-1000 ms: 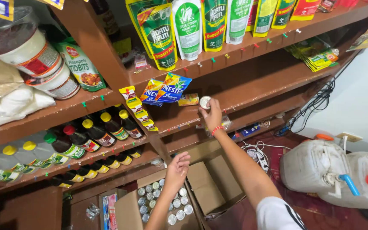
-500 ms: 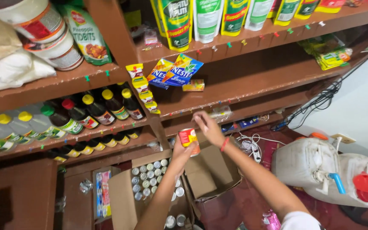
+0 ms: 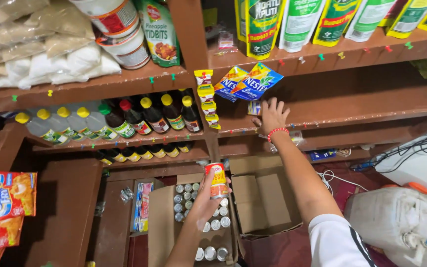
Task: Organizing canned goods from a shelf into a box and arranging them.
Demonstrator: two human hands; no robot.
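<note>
My left hand grips a small can with a red and yellow label, held upright above an open cardboard box that holds several more cans seen from their silver tops. My right hand, with a red bead bracelet on the wrist, reaches up onto a brown wooden shelf. Its fingers are spread and lie flat against a small can at the shelf's left end, below hanging blue and yellow sachets.
Dark sauce bottles with coloured caps and clear bottles line the left shelves. Green and yellow pouches stand on the upper shelf. An empty open carton sits right of the can box. A white plastic jug and cables are at right.
My left hand rose out of the box with a can and holds it upright. My right hand set its can on the shelf and spread its fingers. The view shifted left.
</note>
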